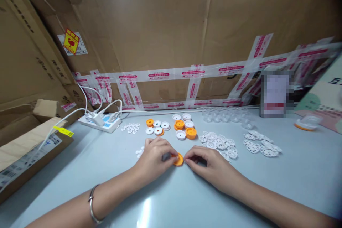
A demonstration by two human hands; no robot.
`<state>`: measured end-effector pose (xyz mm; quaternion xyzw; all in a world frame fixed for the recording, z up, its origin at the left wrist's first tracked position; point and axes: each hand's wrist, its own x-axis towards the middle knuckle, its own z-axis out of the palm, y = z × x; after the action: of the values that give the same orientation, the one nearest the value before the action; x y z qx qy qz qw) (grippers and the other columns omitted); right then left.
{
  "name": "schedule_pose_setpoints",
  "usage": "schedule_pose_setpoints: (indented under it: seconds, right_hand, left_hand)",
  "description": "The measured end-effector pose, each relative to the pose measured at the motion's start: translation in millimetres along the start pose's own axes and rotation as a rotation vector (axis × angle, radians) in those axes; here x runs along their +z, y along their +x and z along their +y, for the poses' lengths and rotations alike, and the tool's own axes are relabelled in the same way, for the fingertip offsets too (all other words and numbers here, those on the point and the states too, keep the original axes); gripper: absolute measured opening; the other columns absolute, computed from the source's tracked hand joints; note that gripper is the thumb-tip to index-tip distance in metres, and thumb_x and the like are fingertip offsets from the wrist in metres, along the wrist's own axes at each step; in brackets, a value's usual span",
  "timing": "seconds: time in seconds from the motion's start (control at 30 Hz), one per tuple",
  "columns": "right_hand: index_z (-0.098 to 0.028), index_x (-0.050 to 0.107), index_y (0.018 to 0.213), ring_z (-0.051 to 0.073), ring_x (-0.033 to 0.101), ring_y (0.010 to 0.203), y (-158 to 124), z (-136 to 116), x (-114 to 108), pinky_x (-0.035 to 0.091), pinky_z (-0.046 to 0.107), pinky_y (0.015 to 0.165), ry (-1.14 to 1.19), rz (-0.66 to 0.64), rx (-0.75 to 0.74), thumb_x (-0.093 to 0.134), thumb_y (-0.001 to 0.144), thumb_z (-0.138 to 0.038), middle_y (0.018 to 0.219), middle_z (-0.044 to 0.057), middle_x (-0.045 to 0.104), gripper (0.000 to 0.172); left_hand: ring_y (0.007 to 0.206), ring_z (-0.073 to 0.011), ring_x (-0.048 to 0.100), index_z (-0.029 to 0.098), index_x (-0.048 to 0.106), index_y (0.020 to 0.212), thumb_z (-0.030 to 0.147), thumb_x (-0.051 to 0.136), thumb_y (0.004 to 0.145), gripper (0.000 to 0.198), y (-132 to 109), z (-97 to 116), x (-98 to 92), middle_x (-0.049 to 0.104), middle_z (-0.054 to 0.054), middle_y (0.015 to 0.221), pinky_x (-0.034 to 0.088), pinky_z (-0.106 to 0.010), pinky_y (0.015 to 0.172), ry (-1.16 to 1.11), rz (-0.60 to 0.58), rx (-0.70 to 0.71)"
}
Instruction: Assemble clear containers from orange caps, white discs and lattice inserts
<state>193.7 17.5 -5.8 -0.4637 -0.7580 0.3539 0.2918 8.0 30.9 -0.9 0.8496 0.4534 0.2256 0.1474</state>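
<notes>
My left hand [156, 155] pinches an orange round plastic piece [179, 160] between thumb and fingers, low over the table. Close against the right edge of that piece are the fingertips of my right hand [207, 162]; they are drawn together in a pinch, and what lies between them is too small to make out. Behind the hands sit orange round caps [191, 133] and white round caps [180, 135], some stacked. Small white parts [139, 152] lie partly hidden behind my left hand. White perforated pieces [217, 141] are heaped just beyond my right hand.
Clear plastic cups [224, 114] line the back, with more perforated pieces [263, 144] at right. A clear dome on an orange base [308, 123] stands far right near a blurred upright box [275, 94]. A power strip [100, 122] and open carton [32, 164] are left. Cardboard [160, 25] walls the back.
</notes>
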Motion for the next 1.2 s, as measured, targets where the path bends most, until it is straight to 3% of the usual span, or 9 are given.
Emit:
schedule_pose_setpoints:
  seconds: [0.7,0.83,0.97,1.1,1.2]
  right_hand:
    - [-0.018,0.065,0.076,0.016,0.060,0.072,0,3,4,0.046,0.026,0.067,-0.024,0.010,-0.038,0.049,0.077,-0.014,0.076,0.004,0.066,0.017]
    - [-0.018,0.065,0.075,0.016,0.060,0.069,-1,4,4,0.047,0.025,0.065,-0.036,0.036,-0.053,0.049,0.077,-0.014,0.074,0.003,0.066,0.016]
    - [-0.019,0.066,0.079,0.015,0.060,0.064,-2,8,3,0.048,0.025,0.059,-0.090,0.077,-0.118,0.049,0.077,-0.016,0.070,0.003,0.064,0.017]
    - [-0.022,0.067,0.093,0.018,0.063,0.088,-3,15,4,0.050,0.030,0.079,-0.124,0.077,-0.287,0.048,0.079,-0.016,0.094,0.006,0.069,0.024]
    - [-0.024,0.067,0.101,0.019,0.062,0.099,-5,20,6,0.048,0.032,0.087,-0.146,0.034,-0.302,0.048,0.080,-0.014,0.106,0.005,0.068,0.030]
  left_hand:
    - [0.083,-0.0176,0.058,0.022,0.070,0.071,0.017,0.067,0.072,0.005,3,-1,2.0,0.066,0.000,0.077,0.037,-0.032,0.077,-0.124,-0.030,-0.096]
    - [0.081,-0.0182,0.060,0.022,0.072,0.074,0.022,0.069,0.071,0.004,3,-3,-3.6,0.068,-0.001,0.076,0.042,-0.031,0.075,-0.159,0.003,-0.060]
    - [0.082,-0.0183,0.062,0.021,0.070,0.088,0.016,0.063,0.076,0.015,-8,-7,-13.9,0.069,-0.004,0.086,0.047,-0.032,0.076,-0.081,-0.001,0.050]
    - [0.088,-0.0183,0.062,0.024,0.066,0.101,0.010,0.056,0.079,0.027,-21,-6,-17.9,0.069,-0.004,0.098,0.049,-0.031,0.079,0.003,-0.059,0.149]
    - [0.088,-0.0164,0.063,0.025,0.064,0.104,0.007,0.054,0.080,0.031,-25,-4,-15.7,0.069,-0.002,0.099,0.049,-0.028,0.080,-0.027,-0.086,0.159]
